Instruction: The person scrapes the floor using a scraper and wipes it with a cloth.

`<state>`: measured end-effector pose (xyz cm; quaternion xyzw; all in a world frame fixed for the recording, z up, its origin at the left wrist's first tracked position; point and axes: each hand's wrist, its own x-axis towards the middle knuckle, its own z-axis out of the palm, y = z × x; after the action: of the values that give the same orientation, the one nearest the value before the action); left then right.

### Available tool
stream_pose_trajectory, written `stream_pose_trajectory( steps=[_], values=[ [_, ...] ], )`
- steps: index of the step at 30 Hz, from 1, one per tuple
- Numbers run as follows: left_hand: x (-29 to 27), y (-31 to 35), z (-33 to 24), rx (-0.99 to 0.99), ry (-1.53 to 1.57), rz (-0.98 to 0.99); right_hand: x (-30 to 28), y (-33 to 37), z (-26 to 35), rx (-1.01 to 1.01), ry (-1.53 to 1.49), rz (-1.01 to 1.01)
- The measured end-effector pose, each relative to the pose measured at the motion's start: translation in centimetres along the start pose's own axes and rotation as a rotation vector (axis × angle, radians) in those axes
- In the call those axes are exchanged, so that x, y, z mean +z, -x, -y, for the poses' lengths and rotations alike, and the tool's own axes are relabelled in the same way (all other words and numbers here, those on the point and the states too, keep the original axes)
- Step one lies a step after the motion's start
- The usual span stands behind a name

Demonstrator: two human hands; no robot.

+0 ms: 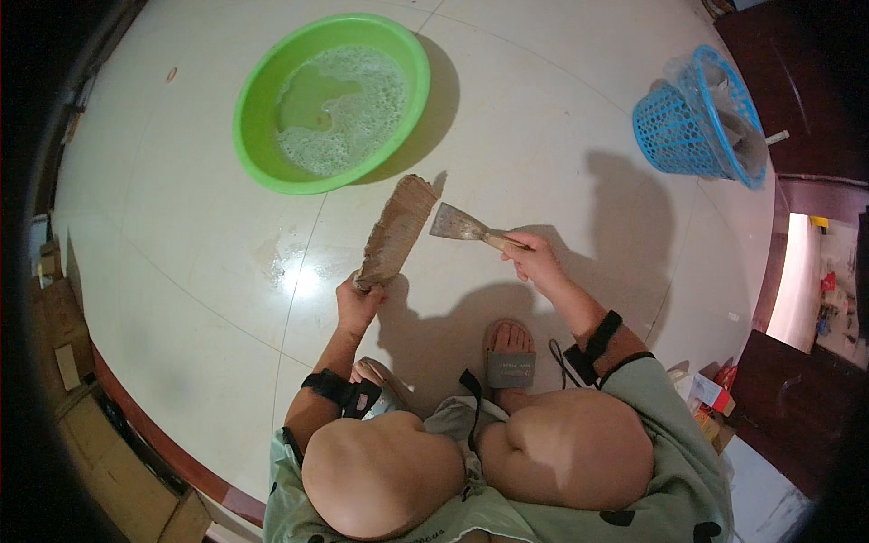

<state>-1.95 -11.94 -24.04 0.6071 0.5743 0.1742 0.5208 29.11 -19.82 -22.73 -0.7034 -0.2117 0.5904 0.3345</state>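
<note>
My left hand (359,306) is closed on the lower end of a brown, ragged-edged flat piece (396,233) that looks like torn cardboard, tilted up and away from me. In my right hand (536,260), closed round its handle, is a putty knife (459,223) with a worn, stained metal blade. The blade points left toward the upper part of the brown piece, with a small gap between them. Beyond the brown piece stands a round green basin (256,149) holding foamy water.
A blue perforated plastic basket (670,131) with a plastic bag liner stands at the far right. Wet spots mark the pale tiled floor (199,244) left of my hands. Cardboard boxes (68,335) line the left edge. My sandalled foot (510,357) is just below my hands.
</note>
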Motion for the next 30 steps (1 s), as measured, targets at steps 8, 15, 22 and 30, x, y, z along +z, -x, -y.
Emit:
stream_pose_trajectory(
  steps=[8, 15, 22, 30],
  values=[
    [-0.1, -0.1, -0.9, 0.000, 0.038, 0.025, 1.4, -1.7, -0.9, -0.031, -0.187, 0.037],
    [-0.1, 0.6, -2.2, 0.041, 0.052, 0.007, 2.1, -0.7, -1.9, -0.038, -0.311, 0.082],
    [-0.3, 0.7, -2.7, 0.143, 0.042, -0.015, 1.8, 0.2, -1.7, -0.046, -0.508, 0.120],
    [-1.2, 0.7, -3.6, 0.239, -0.017, -0.033, 2.0, 0.6, -2.1, -0.080, -0.525, 0.104]
  ],
)
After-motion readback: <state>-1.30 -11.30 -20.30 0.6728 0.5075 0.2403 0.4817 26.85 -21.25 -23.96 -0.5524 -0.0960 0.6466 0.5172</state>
